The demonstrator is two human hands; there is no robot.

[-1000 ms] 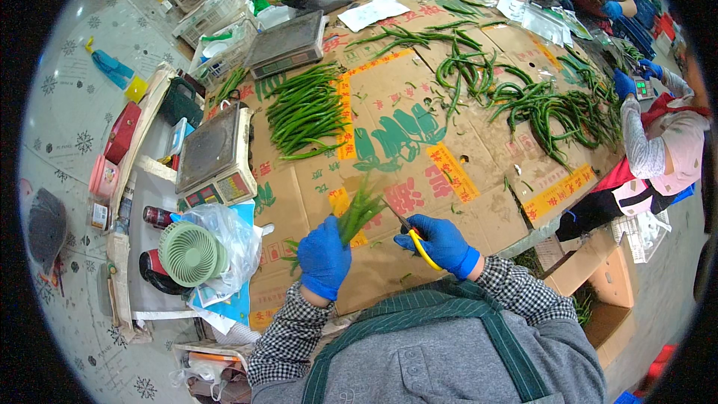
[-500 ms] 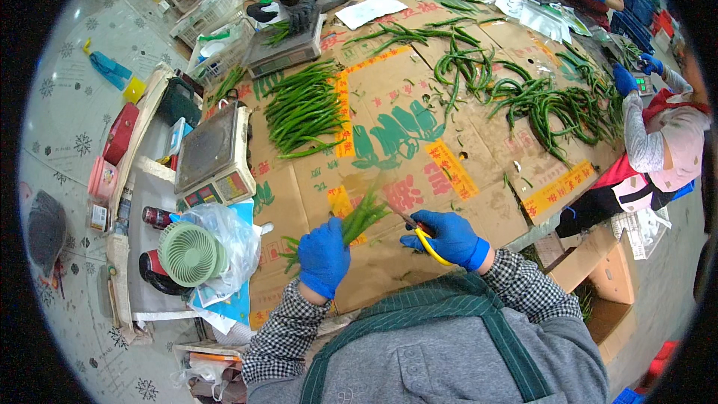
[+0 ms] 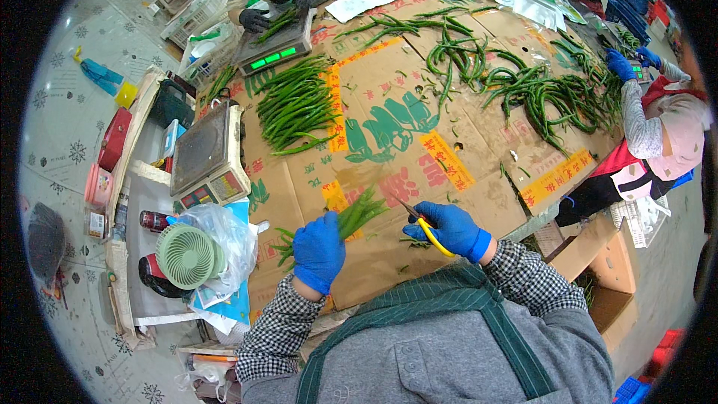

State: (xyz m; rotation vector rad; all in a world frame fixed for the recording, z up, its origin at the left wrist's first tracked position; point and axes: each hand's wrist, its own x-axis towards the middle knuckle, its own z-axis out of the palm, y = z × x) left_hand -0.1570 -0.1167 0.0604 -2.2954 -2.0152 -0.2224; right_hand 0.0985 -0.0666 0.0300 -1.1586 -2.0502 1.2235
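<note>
My left hand (image 3: 319, 251), in a blue glove, is closed round a bunch of long green chili peppers (image 3: 362, 213). Their ends stick out on both sides of the fist. In my right hand (image 3: 452, 230), also blue-gloved, is a pair of scissors with a yellow handle (image 3: 435, 239). The blades point up and left toward the bunch, a little apart from it. Both hands are over the cardboard-covered table (image 3: 299, 187). Beyond them lies a neat pile of green chili peppers (image 3: 295, 108).
Loose curled peppers (image 3: 550, 101) spread over the right side. To my left are a weighing scale (image 3: 203, 151), a green fan (image 3: 191, 256) and a plastic bag (image 3: 232, 232). Across the table, a person in dark gloves works at a lit scale (image 3: 277, 49); another (image 3: 651, 120) works at right.
Across the table, the person's hand has lifted off the peppers on the scale, and its green display now shows. My hands have barely moved, still holding the peppers and scissors.
</note>
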